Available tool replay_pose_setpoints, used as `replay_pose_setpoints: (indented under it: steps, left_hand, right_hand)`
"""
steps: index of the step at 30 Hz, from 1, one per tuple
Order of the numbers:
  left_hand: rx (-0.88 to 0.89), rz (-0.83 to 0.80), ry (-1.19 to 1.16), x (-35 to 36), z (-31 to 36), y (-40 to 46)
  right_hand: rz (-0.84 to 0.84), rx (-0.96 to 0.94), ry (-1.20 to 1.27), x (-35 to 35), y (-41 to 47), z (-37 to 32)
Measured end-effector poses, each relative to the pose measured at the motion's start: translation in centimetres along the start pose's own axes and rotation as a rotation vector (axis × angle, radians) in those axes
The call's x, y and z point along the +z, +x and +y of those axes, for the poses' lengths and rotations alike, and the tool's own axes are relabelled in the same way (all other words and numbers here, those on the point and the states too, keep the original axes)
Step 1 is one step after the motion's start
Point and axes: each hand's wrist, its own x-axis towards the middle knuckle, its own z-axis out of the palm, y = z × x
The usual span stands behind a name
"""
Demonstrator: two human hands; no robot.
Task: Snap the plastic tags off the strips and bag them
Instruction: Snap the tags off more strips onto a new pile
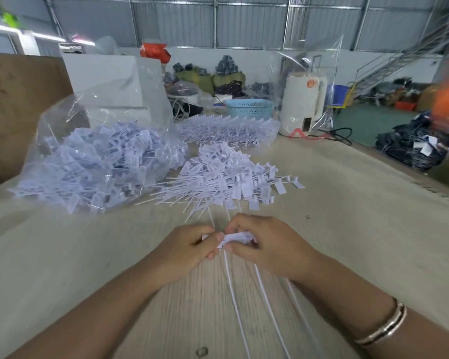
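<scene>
Both hands pinch the tag strip: my left hand (186,246) at 9 o'clock, right hand (261,240) at 3; tag strip (235,239) runs crosswise, tails (231,294) toward 6.

Your work surface is a pale wood-grain table (347,229). On it, far left, lies a clear plastic bag (94,151) heaped with loose white tags. Just beside it, toward the middle, sits an open pile of white tags (226,180) (thin stems pointing left and toward you). Behind that pile lies a bundle of uncut tag strips (228,130). At the far edge stand a light-blue perforated basket (249,107) and, right of it, a white electric kettle (302,104) inside clear plastic wrap.
</scene>
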Motion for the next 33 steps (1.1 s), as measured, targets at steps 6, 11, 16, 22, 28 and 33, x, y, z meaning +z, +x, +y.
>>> replay_pose_setpoints:
  steps: [6,11,16,22,28,33]
  left_hand:
    - [0.061,0.022,0.032,0.0,0.0,-0.2]
    - [0.179,0.126,0.046,-0.2,0.0,-0.1]
    - [0.272,0.208,0.136,-0.2,0.3,0.0]
    - [0.142,0.159,-0.174,-0.5,0.1,0.1]
    - [0.168,0.196,-0.185,-1.5,0.3,0.1]
    - [0.284,0.304,0.120,-3.0,1.6,3.2]
  right_hand:
    - [-0.039,-0.002,-0.035,0.2,0.0,0.1]
    - [-0.022,0.061,0.114,0.2,0.1,0.2]
    - [-0.037,0.113,0.462,-0.2,0.0,-0.3]
    - [-0.045,0.177,0.689,0.3,0.4,-0.3]
    - [-0.052,0.164,0.637,-0.2,0.3,1.5]
    - [-0.103,0.122,0.373,1.3,0.5,1.3]
